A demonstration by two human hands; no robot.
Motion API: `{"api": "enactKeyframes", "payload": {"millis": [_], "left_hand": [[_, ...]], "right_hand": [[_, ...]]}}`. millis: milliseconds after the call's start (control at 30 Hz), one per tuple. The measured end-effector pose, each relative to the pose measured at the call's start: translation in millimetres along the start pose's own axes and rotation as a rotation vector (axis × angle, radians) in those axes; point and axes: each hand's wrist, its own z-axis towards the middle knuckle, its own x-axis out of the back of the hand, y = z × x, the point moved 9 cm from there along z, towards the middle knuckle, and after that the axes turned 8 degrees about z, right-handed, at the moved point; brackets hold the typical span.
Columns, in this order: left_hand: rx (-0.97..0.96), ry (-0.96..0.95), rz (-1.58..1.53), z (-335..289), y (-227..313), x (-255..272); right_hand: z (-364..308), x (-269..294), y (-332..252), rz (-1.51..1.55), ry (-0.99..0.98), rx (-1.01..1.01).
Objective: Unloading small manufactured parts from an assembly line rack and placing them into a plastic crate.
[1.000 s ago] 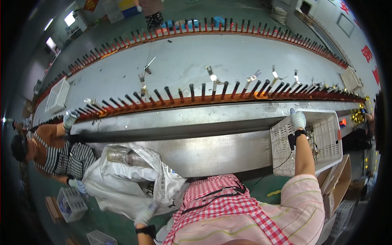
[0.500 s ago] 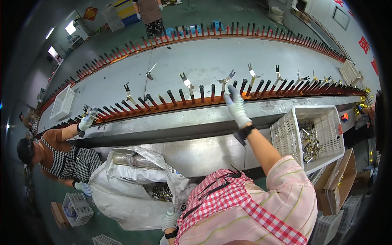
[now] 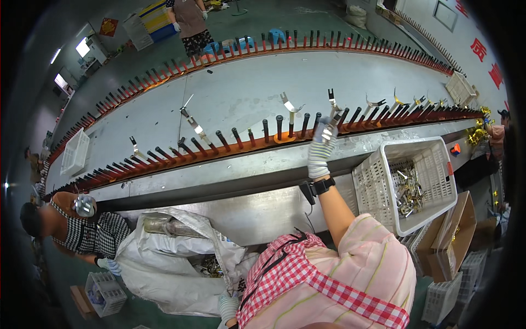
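My right hand, in a white striped glove with grey fingertips, is closed around a shiny metal piece just in front of the row of posts; part of the piece is hidden by the fingers. Similar forked metal pieces stand on several red, black-topped posts along the near edge of the table. Down at the lower edge, my left hand lies against a white woven sack holding small metal parts. Its fingers are partly hidden, so its grip is unclear.
A white basket with loose metal parts stands at my right, beside a cardboard box. At left, a co-worker's raised hand holds a metal piece; the other hand is by the sack. Another person stands beyond the table.
The posts and forked pieces have shifted left. My right hand, open before, has closed on a metal piece taken off a post. The co-worker's hand has drawn back from the posts.
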Motion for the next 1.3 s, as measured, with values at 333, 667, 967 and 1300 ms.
{"api": "enactKeyframes", "payload": {"millis": [333, 667, 967, 1300], "left_hand": [[-0.387, 0.395, 0.146, 44, 29, -52], [-0.348, 0.298, 0.134, 47, 63, -65], [-0.387, 0.203, 0.12, 38, 145, -89], [-0.329, 0.078, 0.085, 0, 198, -129]], "right_hand": [[112, 3, 30, -0.195, -0.211, -0.197], [222, 125, -184, -0.64, 0.364, 0.606], [336, 107, -174, -0.645, -0.324, 0.461], [380, 177, -328, -0.462, 0.431, 0.49]]}}
